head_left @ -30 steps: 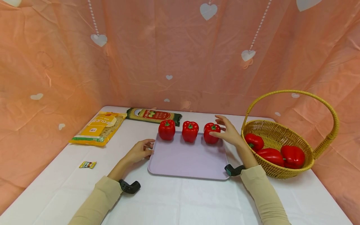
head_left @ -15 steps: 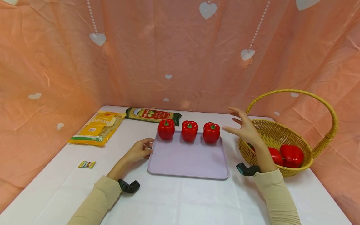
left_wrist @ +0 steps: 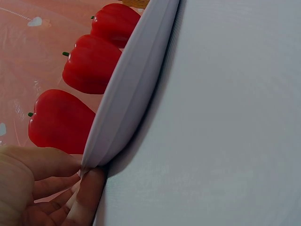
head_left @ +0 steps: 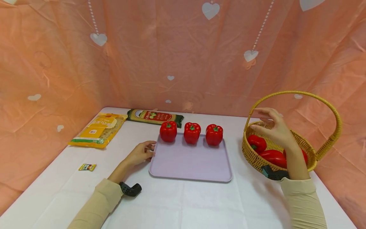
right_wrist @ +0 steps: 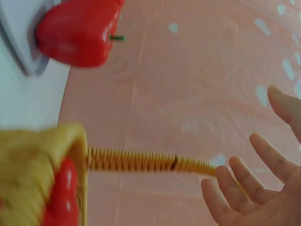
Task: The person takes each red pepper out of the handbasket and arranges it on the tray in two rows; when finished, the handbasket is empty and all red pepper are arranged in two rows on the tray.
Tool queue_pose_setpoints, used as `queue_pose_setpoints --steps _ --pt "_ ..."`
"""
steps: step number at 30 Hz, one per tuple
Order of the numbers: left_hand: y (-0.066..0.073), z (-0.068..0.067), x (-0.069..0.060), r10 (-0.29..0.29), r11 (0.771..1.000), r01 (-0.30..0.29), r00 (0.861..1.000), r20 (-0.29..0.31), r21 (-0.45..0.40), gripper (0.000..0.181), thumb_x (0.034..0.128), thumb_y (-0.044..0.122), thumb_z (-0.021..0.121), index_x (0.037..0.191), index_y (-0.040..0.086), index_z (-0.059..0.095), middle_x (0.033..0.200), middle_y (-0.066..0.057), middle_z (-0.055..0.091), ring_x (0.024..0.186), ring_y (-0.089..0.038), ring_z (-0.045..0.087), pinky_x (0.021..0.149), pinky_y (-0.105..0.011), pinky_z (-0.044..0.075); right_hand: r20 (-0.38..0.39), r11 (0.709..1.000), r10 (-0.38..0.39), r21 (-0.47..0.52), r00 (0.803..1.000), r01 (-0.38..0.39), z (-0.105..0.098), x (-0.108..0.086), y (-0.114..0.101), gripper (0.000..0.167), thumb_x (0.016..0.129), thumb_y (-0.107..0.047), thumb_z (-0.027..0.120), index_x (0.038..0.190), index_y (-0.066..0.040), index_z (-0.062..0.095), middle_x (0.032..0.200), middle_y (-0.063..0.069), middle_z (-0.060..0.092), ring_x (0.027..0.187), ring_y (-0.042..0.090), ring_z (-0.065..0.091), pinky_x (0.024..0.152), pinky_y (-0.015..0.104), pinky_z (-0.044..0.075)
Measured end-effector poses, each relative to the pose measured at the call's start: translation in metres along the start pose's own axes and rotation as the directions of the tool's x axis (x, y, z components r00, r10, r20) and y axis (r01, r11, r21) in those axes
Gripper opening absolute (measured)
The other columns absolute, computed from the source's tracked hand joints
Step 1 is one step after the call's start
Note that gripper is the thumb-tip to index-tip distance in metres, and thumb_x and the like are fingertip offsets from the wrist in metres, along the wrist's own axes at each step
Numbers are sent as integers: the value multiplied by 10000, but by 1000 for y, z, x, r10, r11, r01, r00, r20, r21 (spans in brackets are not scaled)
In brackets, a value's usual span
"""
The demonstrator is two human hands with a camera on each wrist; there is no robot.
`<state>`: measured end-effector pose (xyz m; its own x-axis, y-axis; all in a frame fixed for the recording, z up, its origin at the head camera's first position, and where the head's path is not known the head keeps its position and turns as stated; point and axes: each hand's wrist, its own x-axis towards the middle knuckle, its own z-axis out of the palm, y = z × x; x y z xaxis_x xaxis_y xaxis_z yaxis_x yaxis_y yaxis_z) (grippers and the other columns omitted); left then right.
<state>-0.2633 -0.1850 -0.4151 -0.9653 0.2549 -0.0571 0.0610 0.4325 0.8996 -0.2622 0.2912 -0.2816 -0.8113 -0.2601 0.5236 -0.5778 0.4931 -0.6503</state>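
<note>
Red peppers (head_left: 192,133) on tray (head_left: 191,162); green packet (head_left: 155,117) behind, label (head_left: 158,115) seemingly "Olivo…".

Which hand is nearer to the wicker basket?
Right. The right hand hovers at the wicker basket, apparently above its opening; the left hand is farther off, pinching the left edge of the lavender tray.

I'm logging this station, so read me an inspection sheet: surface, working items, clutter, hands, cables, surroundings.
Surface: white table cover, faintly creased.
Job's things: lilac tray, three red peppers upright along its far edge; wicker basket at right, more red peppers inside.
Clutter: yellow packet, dark green packet, small wrapped piece.
Left hand: pinches the tray's left rim.
Right hand: fingers apart at the basket, holding nothing.
Cables: nothing seen.
Surroundings: orange curtain with pale hearts.
</note>
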Motion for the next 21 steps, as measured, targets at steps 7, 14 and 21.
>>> queue_pose_setpoints --steps 7,14,21 --pt "1 0 -1 16 1000 -16 1000 -4 10 522 852 -45 566 1347 -51 402 1078 -193 517 786 -183 525 659 -290 530 3 998 50 -24 999 -50 -21 2 10 506 810 31 664 1281 29 480 1150 -130 491 1018 -54 515 831 65 424" --pt "2 1 0 2 1000 -2 1000 -7 9 519 852 -46 567 1346 -46 408 1078 -193 516 782 -179 522 634 -262 518 43 988 133 -81 990 -129 -31 6 21 450 854 -70 651 1265 18 492 1073 -214 536 956 -84 527 779 59 430" --pt "2 0 -1 -12 1000 12 1000 -5 2 516 863 -41 561 1353 -41 399 1094 -190 510 792 -182 523 644 -277 516 48 989 134 -68 990 -130 -37 8 42 466 866 -59 628 1281 75 465 1048 -246 529 922 -99 540 776 48 414"
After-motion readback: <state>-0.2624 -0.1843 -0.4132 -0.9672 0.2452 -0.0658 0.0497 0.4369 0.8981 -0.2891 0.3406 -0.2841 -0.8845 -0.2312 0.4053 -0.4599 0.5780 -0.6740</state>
